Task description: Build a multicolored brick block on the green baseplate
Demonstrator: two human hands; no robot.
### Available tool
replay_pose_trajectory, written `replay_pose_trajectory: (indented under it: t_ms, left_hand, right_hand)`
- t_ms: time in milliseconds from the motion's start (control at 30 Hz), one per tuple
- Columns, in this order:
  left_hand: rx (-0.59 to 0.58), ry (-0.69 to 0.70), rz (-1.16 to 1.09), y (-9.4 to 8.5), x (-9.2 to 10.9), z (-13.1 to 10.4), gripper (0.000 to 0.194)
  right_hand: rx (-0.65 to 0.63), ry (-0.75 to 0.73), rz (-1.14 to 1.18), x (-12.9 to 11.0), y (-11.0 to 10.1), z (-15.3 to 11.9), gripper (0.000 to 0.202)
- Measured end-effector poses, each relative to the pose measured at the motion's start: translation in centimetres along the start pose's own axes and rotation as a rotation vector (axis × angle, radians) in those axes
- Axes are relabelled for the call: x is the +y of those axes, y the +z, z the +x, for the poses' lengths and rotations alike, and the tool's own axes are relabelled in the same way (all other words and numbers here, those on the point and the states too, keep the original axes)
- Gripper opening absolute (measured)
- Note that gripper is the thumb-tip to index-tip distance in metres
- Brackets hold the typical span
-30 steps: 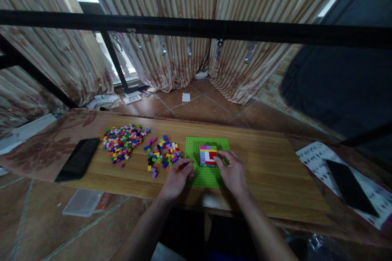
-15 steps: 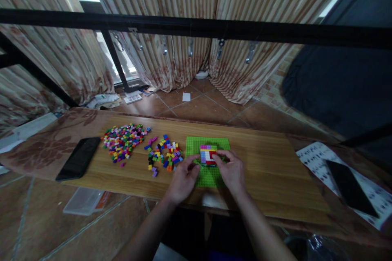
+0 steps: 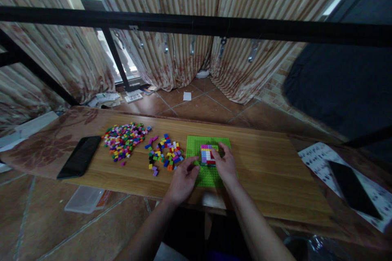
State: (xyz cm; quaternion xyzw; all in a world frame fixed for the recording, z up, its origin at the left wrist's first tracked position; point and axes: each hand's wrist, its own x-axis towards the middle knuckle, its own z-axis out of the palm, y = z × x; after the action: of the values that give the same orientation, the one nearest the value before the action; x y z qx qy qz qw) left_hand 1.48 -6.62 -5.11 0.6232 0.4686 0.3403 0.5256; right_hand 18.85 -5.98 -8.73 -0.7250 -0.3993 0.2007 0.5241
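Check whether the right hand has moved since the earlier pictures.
Yes: the right hand has shifted left, farther over the green board.

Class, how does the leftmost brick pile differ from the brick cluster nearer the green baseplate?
The brick pile holds more bricks than the brick cluster. The pile is dense; the cluster is looser, with wooden board visible between bricks. The pile lies nearer the leftmost black device; the cluster, nearer the left hand. Both mix many colours.
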Motion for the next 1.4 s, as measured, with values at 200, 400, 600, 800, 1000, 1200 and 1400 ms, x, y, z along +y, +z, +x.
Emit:
replay_pose_trajectory:
  t_ms: [200, 400, 600, 800, 1000, 1200, 1400]
  left_hand:
    - [0.014, -0.018, -0.001, 0.0, 0.0, 0.0, 0.034]
    - [0.026, -0.027, -0.022, 0.2, -0.3, 0.1, 0.032]
    - [0.004, -0.055, -0.123, 0.3, 0.6, -0.1, 0.032]
    - [0.035, -0.126, -0.275, 0.4, 2.2, -1.7, 0.030]
    - [0.081, -0.235, -0.351, 0.8, 1.9, -3.0, 0.032]
    - [-0.012, -0.234, -0.403, 2.2, 1.7, -3.2, 0.035]
    - [-0.030, -0.291, -0.458, 2.9, 2.2, -3.0, 0.035]
  right_hand:
    - [0.007, 0.061, 0.094, 0.1, 0.6, -0.1, 0.046]
    - [0.029, 0.096, 0.177, 0.2, 1.0, 0.1, 0.042]
    - [0.035, 0.041, 0.148, -0.4, 1.2, -0.1, 0.040]
    - [0.012, -0.017, 0.173, -1.5, 0.3, 0.3, 0.045]
    - [0.061, -0.049, 0.230, -2.3, -3.1, -3.4, 0.044]
    - [-0.279, -0.130, 0.203, -3.4, -5.3, -9.1, 0.036]
    - [-0.289, -0.204, 0.095, -3.6, -5.5, -9.1, 0.023]
